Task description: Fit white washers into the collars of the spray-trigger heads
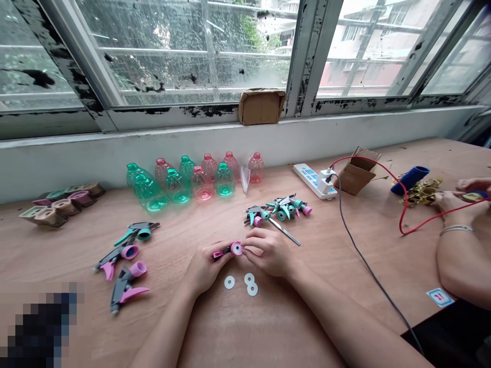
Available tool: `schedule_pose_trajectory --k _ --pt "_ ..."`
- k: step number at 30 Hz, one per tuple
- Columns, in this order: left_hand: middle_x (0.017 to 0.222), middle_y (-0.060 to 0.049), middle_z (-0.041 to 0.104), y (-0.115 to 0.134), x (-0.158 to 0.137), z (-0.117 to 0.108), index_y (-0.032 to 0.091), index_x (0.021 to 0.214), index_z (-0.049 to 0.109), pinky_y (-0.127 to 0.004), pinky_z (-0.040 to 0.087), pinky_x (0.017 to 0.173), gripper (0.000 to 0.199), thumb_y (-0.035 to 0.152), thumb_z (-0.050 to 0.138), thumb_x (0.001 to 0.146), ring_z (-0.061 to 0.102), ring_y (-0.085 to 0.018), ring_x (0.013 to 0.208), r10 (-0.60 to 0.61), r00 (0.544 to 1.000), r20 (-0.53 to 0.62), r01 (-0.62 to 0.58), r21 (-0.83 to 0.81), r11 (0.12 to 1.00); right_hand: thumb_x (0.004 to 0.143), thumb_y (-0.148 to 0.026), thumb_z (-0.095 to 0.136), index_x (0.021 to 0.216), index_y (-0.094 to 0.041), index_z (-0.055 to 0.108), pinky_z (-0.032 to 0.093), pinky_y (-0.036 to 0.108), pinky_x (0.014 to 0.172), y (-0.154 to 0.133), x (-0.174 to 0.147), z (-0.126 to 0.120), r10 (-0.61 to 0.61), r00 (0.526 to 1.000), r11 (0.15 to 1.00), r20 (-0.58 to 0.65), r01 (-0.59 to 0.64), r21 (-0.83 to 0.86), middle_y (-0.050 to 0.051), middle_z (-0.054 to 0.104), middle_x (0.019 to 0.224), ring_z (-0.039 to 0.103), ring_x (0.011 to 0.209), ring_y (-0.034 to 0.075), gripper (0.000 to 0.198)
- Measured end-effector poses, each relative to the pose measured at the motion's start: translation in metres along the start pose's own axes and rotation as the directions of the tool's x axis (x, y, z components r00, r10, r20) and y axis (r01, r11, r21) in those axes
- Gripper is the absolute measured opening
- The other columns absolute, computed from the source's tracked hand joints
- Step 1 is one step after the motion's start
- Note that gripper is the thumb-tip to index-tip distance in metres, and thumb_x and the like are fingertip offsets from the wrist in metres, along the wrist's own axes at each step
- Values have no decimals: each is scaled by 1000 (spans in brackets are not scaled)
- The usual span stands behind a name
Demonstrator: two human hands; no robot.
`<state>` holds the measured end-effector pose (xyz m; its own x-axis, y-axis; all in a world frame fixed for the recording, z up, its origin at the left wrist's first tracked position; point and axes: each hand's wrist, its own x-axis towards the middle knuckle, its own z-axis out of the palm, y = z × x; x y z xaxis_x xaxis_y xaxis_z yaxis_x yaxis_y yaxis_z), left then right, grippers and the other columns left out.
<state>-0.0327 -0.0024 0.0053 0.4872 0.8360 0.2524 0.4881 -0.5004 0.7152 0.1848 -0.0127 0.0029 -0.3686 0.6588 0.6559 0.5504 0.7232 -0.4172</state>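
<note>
1. Holding a pink-capped spray head (233,249) at the near middle of the table (215,327), cap opening turned toward the near side, just beyond three white rings (229,282).
2. Seemingly partway along: appears to have a pale ring inside the held cap, but cannot tell whether fully seated.
3. Left over, judging by the layout: the three loose rings, two touching on the right, one apart on the left.
4. Lying apart on the left: three more spray heads (117,254). Heaped to the far right of the hands: a pile of spray heads (284,210). Cannot tell which group counts as finished.
5. Standing on the far side, untopped: green and pink bottles (178,186).
6. With the left hand (205,268): grasping the spray head's body, thumb and fingers closed around it.
7. With the right hand (270,250): fingers curled, tips touching the cap's right rim, nearly together. Cannot tell whether pinching the cap or something small and hidden.
</note>
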Motion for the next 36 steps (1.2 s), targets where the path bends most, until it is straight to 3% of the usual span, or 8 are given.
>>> schedule_pose_trajectory --k 15,23,36 --pt "112 -3 71 -1 2 3 31 116 70 -30 53 88 28 35 54 94 67 -19 100 34 999 21 -35 65 997 92 -30 62 95 -27 77 48 21 71 -3 3 4 30 997 1000 70 -30 -8 1 73 94 67 79 12 15" --pt "107 -3 72 -2 2 3 30 114 70 -29 53 86 26 35 55 93 68 -19 97 50 999 7 -50 81 995 92 -25 62 93 -23 76 50 21 73 2 0 6 19 998 998 54 -22 58 1 75 94 69 81 12 14" --pt "108 -4 72 -4 1 4 30 113 70 -32 54 87 26 34 56 92 67 -20 98 53 998 -34 -49 99 994 90 -25 64 93 -24 75 51 22 75 -3 0 8 73 997 997 23 -74 26 2 75 94 69 80 13 12"
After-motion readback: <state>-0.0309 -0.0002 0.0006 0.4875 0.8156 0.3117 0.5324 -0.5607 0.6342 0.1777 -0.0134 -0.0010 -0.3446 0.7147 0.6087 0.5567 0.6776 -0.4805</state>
